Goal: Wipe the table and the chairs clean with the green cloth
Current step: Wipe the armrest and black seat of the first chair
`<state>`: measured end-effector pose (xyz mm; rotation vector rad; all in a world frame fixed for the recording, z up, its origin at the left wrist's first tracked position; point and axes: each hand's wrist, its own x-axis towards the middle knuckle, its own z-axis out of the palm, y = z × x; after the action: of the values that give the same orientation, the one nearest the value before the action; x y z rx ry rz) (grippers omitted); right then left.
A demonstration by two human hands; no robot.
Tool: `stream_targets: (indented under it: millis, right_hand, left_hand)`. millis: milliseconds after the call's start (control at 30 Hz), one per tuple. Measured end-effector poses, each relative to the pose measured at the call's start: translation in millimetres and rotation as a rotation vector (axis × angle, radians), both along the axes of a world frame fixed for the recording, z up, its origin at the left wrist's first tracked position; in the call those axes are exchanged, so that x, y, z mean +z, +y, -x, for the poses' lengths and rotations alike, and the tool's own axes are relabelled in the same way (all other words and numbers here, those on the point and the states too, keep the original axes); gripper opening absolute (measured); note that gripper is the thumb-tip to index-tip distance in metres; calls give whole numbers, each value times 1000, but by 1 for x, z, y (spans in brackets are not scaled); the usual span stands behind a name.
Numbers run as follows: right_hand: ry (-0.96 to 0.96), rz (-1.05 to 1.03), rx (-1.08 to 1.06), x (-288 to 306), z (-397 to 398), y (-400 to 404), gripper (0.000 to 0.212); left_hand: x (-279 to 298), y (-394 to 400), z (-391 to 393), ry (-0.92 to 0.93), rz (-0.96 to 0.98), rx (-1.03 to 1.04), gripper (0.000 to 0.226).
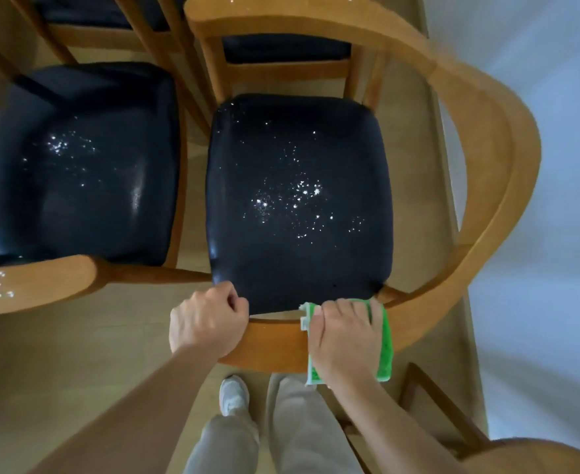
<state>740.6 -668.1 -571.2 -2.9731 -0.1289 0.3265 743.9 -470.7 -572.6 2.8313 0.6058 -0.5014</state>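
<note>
I look straight down on a wooden chair [487, 159] with a curved backrest and a dark seat cushion [299, 206] dotted with white specks. My left hand [206, 319] grips the near end of the backrest rail, fingers curled over its edge. My right hand [346, 340] lies on the green cloth [384, 347], fingers curled over the rail's far edge, holding the cloth against the wood next to the left hand.
A second chair [76, 165] with a speckled dark seat stands to the left, its wooden rail [35, 282] also speckled. More chairs are behind [281, 49] and at the lower right [538, 453]. A pale wall runs along the right. My legs and a shoe [234, 395] are below.
</note>
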Motion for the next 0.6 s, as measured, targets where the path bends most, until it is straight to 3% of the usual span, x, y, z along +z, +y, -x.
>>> stream_targets:
  millis: [133, 300, 467, 533, 600]
  right_hand:
    - [72, -119, 97, 7, 10, 64, 34]
    - [166, -201, 270, 8, -17, 50, 41]
    - [612, -144, 195, -1, -60, 14, 52]
    - [813, -200, 156, -6, -78, 8, 54]
    - [896, -294, 83, -10, -87, 6, 54]
  left_hand:
    - [-2, 0, 2, -3, -10, 20, 24]
    - [-2, -1, 1, 15, -25, 32, 23]
    - [-4, 0, 3, 33, 18, 32, 26]
    - [-3, 0, 2, 36, 24, 20, 27]
    - [-1, 0, 0, 76, 42, -5, 26]
